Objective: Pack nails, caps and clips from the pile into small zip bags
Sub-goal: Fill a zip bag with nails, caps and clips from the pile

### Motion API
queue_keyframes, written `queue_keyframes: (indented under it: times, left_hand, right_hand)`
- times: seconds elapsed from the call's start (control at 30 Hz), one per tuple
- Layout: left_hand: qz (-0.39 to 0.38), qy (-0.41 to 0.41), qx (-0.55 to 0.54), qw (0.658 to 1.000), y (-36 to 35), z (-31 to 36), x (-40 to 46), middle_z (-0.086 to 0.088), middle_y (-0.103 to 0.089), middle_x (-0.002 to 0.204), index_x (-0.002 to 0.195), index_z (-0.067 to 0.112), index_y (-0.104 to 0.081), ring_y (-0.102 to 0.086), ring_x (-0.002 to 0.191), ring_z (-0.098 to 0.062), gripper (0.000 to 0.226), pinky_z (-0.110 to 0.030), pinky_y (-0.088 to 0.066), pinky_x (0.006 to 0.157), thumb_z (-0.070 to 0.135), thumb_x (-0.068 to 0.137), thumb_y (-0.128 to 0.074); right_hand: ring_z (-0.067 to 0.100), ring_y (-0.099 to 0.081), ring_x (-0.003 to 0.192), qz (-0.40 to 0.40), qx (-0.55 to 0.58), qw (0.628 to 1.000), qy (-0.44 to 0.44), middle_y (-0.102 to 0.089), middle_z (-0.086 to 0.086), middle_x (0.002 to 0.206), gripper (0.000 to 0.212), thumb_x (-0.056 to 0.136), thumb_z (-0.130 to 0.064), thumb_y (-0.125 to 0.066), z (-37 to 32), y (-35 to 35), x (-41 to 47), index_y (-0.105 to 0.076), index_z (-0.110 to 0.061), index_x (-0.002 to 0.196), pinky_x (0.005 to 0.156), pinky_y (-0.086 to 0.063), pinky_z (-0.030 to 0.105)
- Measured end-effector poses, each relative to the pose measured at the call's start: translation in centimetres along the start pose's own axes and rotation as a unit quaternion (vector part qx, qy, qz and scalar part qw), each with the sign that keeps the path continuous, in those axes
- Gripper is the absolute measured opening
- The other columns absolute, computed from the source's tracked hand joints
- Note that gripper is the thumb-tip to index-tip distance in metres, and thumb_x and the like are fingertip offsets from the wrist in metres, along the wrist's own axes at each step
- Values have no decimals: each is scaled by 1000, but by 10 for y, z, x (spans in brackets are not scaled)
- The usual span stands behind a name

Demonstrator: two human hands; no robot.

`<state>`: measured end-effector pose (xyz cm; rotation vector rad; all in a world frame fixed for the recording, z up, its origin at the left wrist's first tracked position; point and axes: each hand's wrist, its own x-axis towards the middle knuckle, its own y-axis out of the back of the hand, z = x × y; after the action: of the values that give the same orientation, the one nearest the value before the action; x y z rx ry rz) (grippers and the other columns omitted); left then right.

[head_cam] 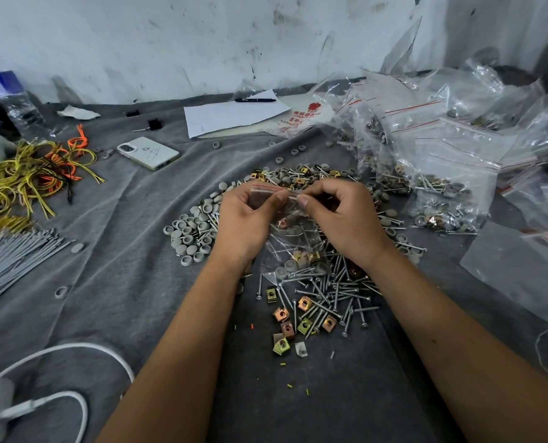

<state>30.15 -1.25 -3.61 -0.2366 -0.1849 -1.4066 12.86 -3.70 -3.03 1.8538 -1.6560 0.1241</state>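
Note:
A small clear zip bag (293, 247) with a red strip hangs between my hands over the pile, with grey caps, brass clips and nails in its bottom. My left hand (245, 220) pinches the bag's top edge at the left. My right hand (339, 215) pinches the same edge at the right. Under and around the bag lies the pile: grey caps (191, 233) to the left, silver nails (339, 292) below the bag, brass clips (293, 318) nearest to me.
Filled zip bags (438, 193) and empty ones (522, 263) heap up at the right. A phone (148, 153), paper with a pen (255, 100), yellow and orange wires (26, 174), grey ties (13, 260) and a white charger cable (58, 398) lie on the grey cloth.

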Motion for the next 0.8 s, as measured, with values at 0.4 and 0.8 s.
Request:
queue_keyframes:
  times: [0.4, 0.8]
  left_hand:
    - [-40, -2, -28, 999, -1, 4, -3, -14, -79, 91, 89, 9, -79, -76, 84, -27, 8, -38, -63, 79, 2, 90, -75]
    - [3, 5, -22, 1000, -2, 7, -5, -13, -80, 91, 86, 10, -79, -77, 83, -27, 11, -39, -63, 78, 0, 86, -79]
  right_hand:
    - [11, -68, 84, -31, 8, 999, 19, -73, -2, 89, 6, 95, -12, -70, -3, 0, 0, -76, -10, 96, 75, -56, 26]
    - [6, -68, 74, -15, 10, 1000, -3, -73, -9, 79, 5, 92, -18, -75, 1, 4, 3, -78, -15, 90, 68, -55, 24]
